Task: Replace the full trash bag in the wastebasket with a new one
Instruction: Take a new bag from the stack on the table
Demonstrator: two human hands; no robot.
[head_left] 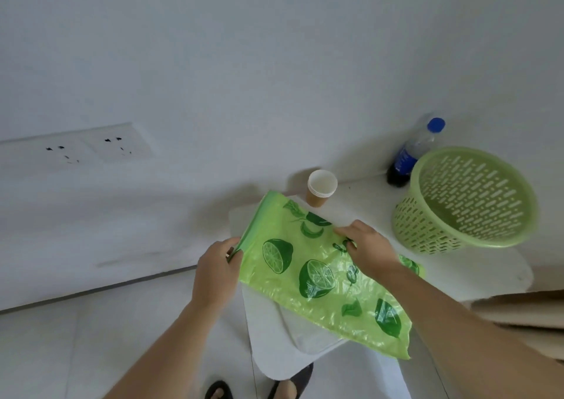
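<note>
The green trash bag (pixel 308 264), printed with dark limes and leaves, lay stretched over the white table (pixel 488 270). The left hand (pixel 218 269) pinched its left edge; the right hand (pixel 367 250) gripped its far side, hiding part. Farther right stood the bare green wastebasket (pixel 464 198).

New bag held flat over the table.
My left hand (pixel 217 269) pinches the lime-print bag (pixel 317 273) at its edge; my right hand (pixel 367 250) grips its top. The basket (pixel 464 198) stands on the table (pixel 360 203).
</note>
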